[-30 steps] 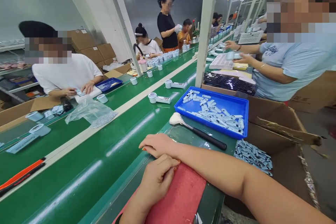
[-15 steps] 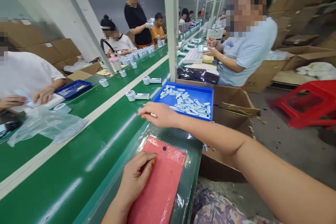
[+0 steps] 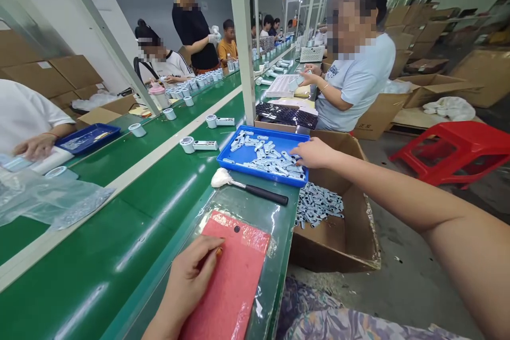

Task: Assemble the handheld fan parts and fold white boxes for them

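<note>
My left hand (image 3: 189, 276) rests on a red pad (image 3: 235, 271) under clear plastic, its fingers curled and thumb near the forefinger; anything inside is hidden. My right hand (image 3: 314, 153) reaches over the right side of a blue tray (image 3: 261, 174). Its fingers point down, slightly apart, at the small light-blue plastic pieces (image 3: 274, 162) lying there. No piece shows clearly in its grasp. Between pad and tray lies a mallet (image 3: 265, 194) with a black grip and a whitish wrapped head.
Below the tray, a cardboard box (image 3: 350, 223) holds many similar pieces. On the green conveyor belt (image 3: 159, 212) lie white handled devices (image 3: 199, 145) and cups (image 3: 137, 129). A metal post (image 3: 242, 42) rises behind the tray. Co-workers sit and stand around; a red stool (image 3: 450, 143) is at right.
My right hand has moved right, from above the bench beside the belt to the tray's right side, uncovering the mallet. My left hand stays on the red pad. The view has shifted.
</note>
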Motion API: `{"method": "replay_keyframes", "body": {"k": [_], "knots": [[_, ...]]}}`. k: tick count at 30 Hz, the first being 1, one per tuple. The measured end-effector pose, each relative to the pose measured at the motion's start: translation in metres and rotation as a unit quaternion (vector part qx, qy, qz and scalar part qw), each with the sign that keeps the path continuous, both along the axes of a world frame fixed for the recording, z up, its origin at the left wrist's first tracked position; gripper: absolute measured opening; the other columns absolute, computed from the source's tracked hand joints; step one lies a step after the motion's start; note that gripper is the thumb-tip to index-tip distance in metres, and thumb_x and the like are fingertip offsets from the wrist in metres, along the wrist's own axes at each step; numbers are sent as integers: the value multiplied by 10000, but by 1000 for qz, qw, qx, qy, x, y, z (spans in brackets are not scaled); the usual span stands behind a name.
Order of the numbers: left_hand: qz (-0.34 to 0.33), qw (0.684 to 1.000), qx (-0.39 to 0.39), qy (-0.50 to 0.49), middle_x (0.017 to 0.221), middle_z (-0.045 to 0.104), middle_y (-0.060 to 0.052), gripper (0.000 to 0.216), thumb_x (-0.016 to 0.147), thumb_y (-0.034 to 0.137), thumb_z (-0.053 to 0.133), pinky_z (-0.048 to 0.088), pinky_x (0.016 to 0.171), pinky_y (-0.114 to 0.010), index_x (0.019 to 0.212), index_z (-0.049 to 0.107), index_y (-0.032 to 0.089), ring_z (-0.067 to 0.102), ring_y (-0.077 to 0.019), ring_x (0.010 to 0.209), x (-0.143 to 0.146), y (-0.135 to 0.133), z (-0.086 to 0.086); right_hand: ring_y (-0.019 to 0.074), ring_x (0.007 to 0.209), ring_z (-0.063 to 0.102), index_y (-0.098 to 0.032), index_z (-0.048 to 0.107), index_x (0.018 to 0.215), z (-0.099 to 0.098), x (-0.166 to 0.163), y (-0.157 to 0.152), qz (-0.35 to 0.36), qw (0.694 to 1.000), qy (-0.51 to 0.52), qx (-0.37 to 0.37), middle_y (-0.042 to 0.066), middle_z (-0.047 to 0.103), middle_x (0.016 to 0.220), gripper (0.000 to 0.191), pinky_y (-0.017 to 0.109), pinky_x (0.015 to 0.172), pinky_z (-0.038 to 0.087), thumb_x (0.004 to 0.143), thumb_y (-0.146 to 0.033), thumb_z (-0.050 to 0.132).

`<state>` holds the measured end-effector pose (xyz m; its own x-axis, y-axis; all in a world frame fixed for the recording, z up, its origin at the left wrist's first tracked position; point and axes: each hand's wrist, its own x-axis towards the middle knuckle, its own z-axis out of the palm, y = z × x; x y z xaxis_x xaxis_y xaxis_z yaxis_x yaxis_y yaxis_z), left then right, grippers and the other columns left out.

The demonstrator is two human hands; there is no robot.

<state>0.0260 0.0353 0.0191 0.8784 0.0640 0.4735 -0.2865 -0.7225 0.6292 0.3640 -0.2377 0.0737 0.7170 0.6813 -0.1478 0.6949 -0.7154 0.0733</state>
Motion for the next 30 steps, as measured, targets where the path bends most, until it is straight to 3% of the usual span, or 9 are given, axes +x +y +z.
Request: {"method": "replay_keyframes", "body": {"k": [6, 12, 17, 20, 23, 27, 30], "knots": [[2, 1000, 5, 16, 869, 759, 6, 174, 963, 190, 592, 566, 701, -161, 1001, 749, 255, 733, -114, 757, -2, 0, 1, 301, 1049, 708, -257, 669, 1385, -11, -3, 25, -10, 996, 54, 74, 146, 651, 1291, 470, 353, 854, 541, 922, -327, 709], [3, 1000, 8, 21, 872, 763, 1, 181, 974, 194, 576, 575, 707, -168, 991, 747, 251, 734, -117, 755, -1, -1, 0, 253, 1047, 720, -221, 663, 1374, -22, -8, 61, 0, 980, 89, 176, 139, 645, 1330, 443, 335, 933, 558, 940, -286, 719], [4, 1000, 5, 16, 881, 767, -1, 182, 975, 189, 575, 579, 718, -164, 996, 746, 249, 739, -114, 764, -1, -1, 0, 192, 1081, 714, -210, 608, 1438, -9, -9, 88, 32, 971, 93, 220, 128, 604, 1444, 422, 289, 970, 540, 1018, -204, 572], [5, 1000, 3, 11, 867, 764, 5, 180, 969, 188, 581, 577, 712, -159, 985, 748, 253, 737, -109, 755, -1, 0, -1, 218, 1186, 674, -235, 634, 1412, 6, -5, 80, 41, 978, 71, 191, 95, 625, 1440, 398, 305, 998, 515, 1038, -211, 499], [3, 1000, 1, 9, 862, 762, 10, 175, 962, 195, 592, 576, 705, -160, 991, 752, 260, 737, -110, 751, -1, 1, -1, 307, 1156, 683, -235, 725, 1283, 18, -2, 53, 38, 992, 60, 104, 107, 732, 1258, 338, 372, 926, 527, 976, -334, 622], [4, 1000, -2, 17, 862, 766, 8, 166, 962, 217, 596, 584, 699, -183, 981, 754, 263, 738, -125, 745, -2, 2, -2, 420, 1125, 683, -217, 722, 1303, 22, -7, 17, 33, 998, 56, -12, 153, 764, 1148, 597, 480, 923, 504, 756, -424, 842], [6, 1000, 1, 21, 877, 769, 11, 165, 962, 218, 595, 581, 702, -191, 988, 749, 270, 740, -130, 761, -2, 1, -3, 421, 1153, 676, -241, 707, 1334, 18, -14, 9, 46, 996, 56, -46, 143, 756, 1187, 651, 501, 967, 488, 718, -387, 858]]}}
